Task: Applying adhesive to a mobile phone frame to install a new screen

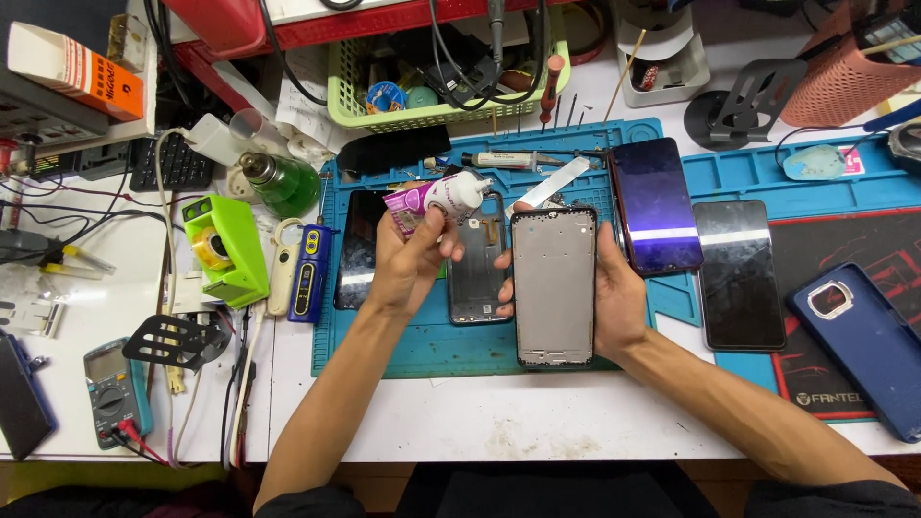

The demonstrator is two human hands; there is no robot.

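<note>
Above the blue mat (460, 350), hands gripping: left (408, 254) glue tube (436, 201), right (614, 293) phone frame (554, 286).

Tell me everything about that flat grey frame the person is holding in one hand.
The phone frame is a flat, rounded-corner rectangle, grey metal-looking inside a thin black rim, with small cutouts near its top edge. The right hand holds it upright, facing the camera, fingers wrapped around both long edges, above the blue mat. No screen is fitted.

L hand (408, 257) gripped a small white-and-purple glue tube (436, 200) w/ white cap; R hand (614, 299) held a grey rectangular phone mid-frame (554, 288) upright over the blue silicone repair mat (460, 341). Dark phone back housing (477, 278) lay between the hands.
</note>
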